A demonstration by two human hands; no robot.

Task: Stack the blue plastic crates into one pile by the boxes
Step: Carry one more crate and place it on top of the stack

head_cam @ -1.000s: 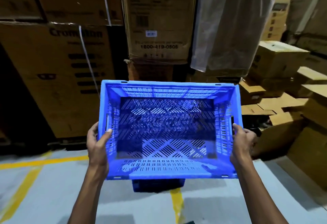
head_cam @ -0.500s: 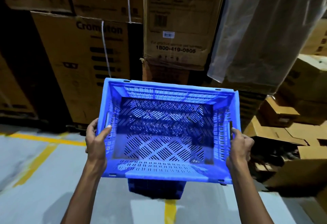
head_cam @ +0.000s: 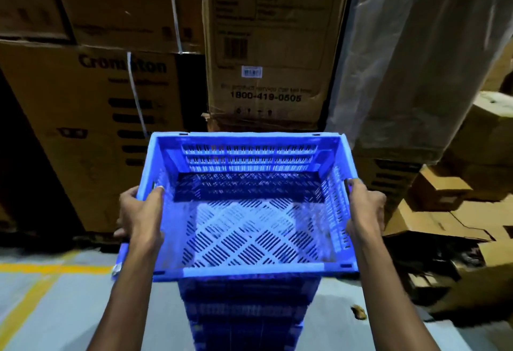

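I hold an empty blue slotted crate (head_cam: 249,228) level in front of me, its open top facing up. My left hand (head_cam: 141,217) grips its left wall, thumb inside the rim. My right hand (head_cam: 363,212) grips the right wall at the handle slot. Directly beneath it stands a pile of blue crates (head_cam: 247,314), mostly hidden by the held crate. Whether the held crate touches the pile cannot be told.
Tall cardboard boxes (head_cam: 91,134) rise behind the pile, one printed with a phone number (head_cam: 263,73). Plastic-wrapped goods (head_cam: 416,73) stand at the right, with loose cartons (head_cam: 444,192) heaped below. Yellow lines (head_cam: 50,270) mark the grey floor at the left.
The crate has come closer and lower, over the pile, and now sits level. More of the pile shows beneath it. Both hands keep the same grip.
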